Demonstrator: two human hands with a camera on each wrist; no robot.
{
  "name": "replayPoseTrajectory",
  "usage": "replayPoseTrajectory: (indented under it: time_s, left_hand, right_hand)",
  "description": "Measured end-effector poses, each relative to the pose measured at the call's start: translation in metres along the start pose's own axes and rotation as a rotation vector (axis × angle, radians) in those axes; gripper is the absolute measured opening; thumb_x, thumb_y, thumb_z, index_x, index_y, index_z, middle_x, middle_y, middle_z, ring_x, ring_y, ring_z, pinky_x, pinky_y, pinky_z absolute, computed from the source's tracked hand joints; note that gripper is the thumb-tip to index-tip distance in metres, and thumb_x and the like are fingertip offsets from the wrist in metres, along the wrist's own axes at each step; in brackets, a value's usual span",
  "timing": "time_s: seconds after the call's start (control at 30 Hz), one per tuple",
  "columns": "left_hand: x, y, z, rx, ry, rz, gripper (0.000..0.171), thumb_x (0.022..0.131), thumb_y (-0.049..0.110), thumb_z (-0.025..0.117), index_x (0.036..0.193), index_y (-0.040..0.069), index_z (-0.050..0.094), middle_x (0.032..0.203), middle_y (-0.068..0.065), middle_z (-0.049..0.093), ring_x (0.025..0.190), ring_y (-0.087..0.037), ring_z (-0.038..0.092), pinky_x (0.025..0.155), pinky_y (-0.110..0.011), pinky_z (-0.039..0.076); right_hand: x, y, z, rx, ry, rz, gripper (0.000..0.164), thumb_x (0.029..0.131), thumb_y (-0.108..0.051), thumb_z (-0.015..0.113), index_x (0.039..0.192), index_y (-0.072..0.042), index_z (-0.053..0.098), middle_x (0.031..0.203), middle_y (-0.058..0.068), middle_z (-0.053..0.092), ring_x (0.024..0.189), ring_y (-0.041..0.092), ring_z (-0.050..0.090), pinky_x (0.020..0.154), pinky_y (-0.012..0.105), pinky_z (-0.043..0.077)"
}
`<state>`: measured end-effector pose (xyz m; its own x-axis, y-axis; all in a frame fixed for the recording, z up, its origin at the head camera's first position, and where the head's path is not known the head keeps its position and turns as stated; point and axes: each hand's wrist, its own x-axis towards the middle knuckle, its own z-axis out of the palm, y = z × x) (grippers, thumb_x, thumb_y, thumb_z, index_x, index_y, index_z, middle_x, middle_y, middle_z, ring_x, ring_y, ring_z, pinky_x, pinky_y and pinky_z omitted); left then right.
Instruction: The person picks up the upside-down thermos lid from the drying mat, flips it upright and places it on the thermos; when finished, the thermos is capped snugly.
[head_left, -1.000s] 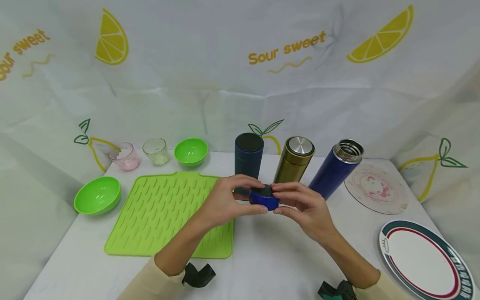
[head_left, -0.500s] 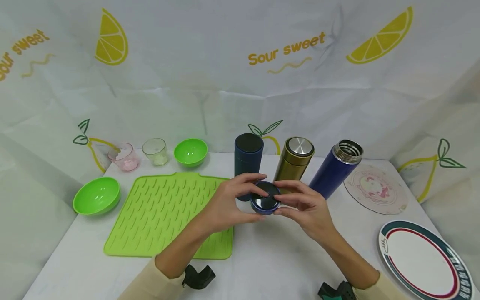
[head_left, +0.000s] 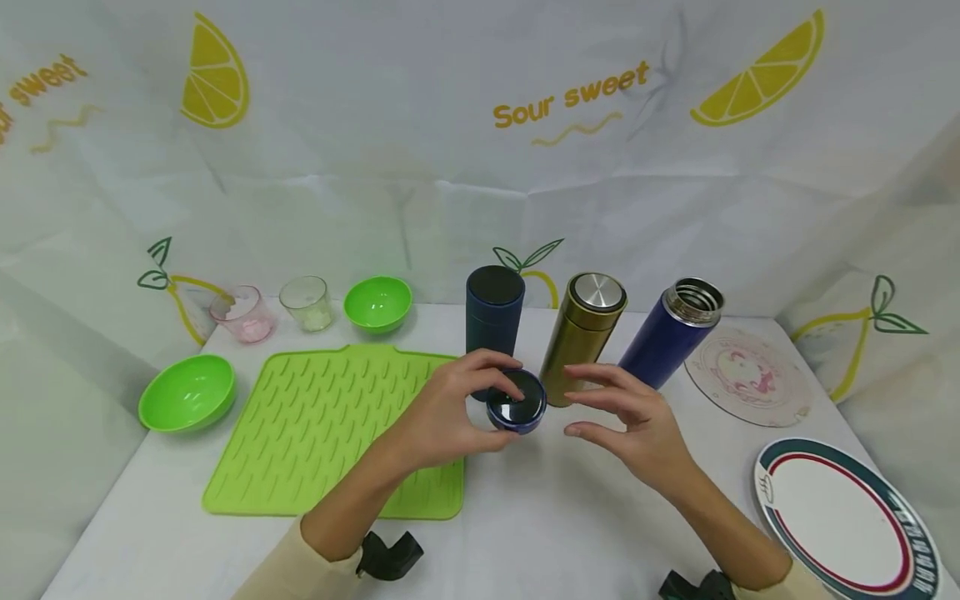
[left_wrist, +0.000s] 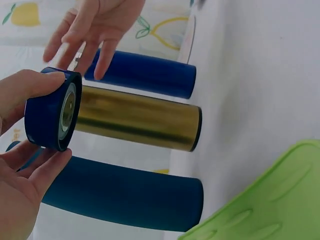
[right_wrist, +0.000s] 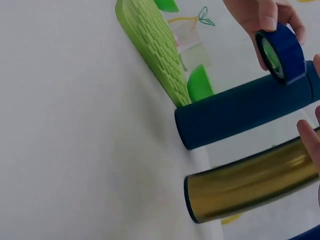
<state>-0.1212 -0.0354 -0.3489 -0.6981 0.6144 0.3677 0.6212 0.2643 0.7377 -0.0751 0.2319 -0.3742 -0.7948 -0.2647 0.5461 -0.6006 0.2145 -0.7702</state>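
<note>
My left hand [head_left: 453, 412] pinches a round blue bottle lid [head_left: 517, 402] between thumb and fingers, its dark glossy top facing up toward my head. In the left wrist view the lid [left_wrist: 52, 110] shows a silvery inner ring on its underside. Just right of it, my right hand [head_left: 630, 417] is apart from the lid, fingers spread and holding nothing. Behind the hands stand a dark teal bottle [head_left: 495, 312], a gold bottle [head_left: 581, 337] with a silver top, and a blue bottle [head_left: 671, 333] whose threaded metal mouth is uncovered.
A green ridged mat [head_left: 337, 433] lies to the left, with green bowls [head_left: 187, 396] and two small glasses [head_left: 306, 304] around its far side. At right are a round pink-printed mat [head_left: 750, 375] and a white plate [head_left: 840, 517] with a green-and-red rim.
The lid has tipped so its top shows, and has shifted slightly left with my left hand. My right hand has released it and moved off to the right.
</note>
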Motion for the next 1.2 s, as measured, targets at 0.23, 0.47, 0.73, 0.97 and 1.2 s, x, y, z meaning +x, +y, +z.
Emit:
replayPoseTrajectory:
  time_s: [0.23,0.47,0.73,0.97,1.2]
  left_hand:
    - [-0.005,0.001,-0.009,0.056,-0.004,-0.018,0.031,0.075,0.011,0.088,0.104,0.012,0.078,0.141,-0.002,0.065,0.133,-0.021,0.061,0.109,-0.042,0.052]
    - [-0.009,-0.004,-0.011,0.149,-0.004,0.007,0.033,0.075,0.017,0.089,0.107,0.015,0.081,0.136,-0.002,0.067,0.127,-0.023,0.064,0.104,-0.042,0.055]
    - [-0.014,-0.005,-0.015,0.155,0.000,0.008,0.034,0.074,0.017,0.089,0.107,0.017,0.081,0.136,-0.002,0.067,0.127,-0.025,0.064,0.104,-0.044,0.055]
    - [-0.014,-0.007,-0.015,0.145,0.001,0.005,0.034,0.074,0.016,0.089,0.107,0.014,0.080,0.136,-0.003,0.067,0.127,-0.025,0.064,0.104,-0.042,0.055]
    - [-0.015,-0.009,-0.013,0.115,0.009,-0.001,0.034,0.075,0.015,0.089,0.106,0.016,0.077,0.135,-0.002,0.065,0.126,-0.023,0.064,0.103,-0.040,0.055]
  right_hand:
    - [-0.002,-0.006,-0.040,0.132,0.209,-0.155,0.035,0.075,0.018,0.078,0.109,0.017,0.069,0.126,0.011,0.069,0.115,0.015,0.070,0.093,0.022,0.058]
    - [0.005,-0.007,-0.072,0.133,0.728,-0.125,0.051,0.076,0.027,0.070,0.125,0.017,0.060,0.124,0.013,0.067,0.117,0.024,0.062,0.092,0.019,0.058]
    - [0.002,0.029,-0.080,-0.121,0.692,0.311,0.095,0.075,0.020,0.077,0.154,-0.016,0.038,0.155,0.001,0.044,0.144,0.019,0.043,0.111,0.015,0.046]
    - [0.001,0.050,-0.071,-0.080,0.623,0.468,0.115,0.074,0.016,0.081,0.160,-0.030,0.019,0.161,0.004,0.032,0.147,0.023,0.040,0.126,0.052,0.031]
    - [-0.002,0.056,-0.064,-0.231,0.579,0.532,0.107,0.080,0.003,0.083,0.159,-0.033,0.020,0.155,0.002,0.041,0.137,0.015,0.051,0.113,0.034,0.050]
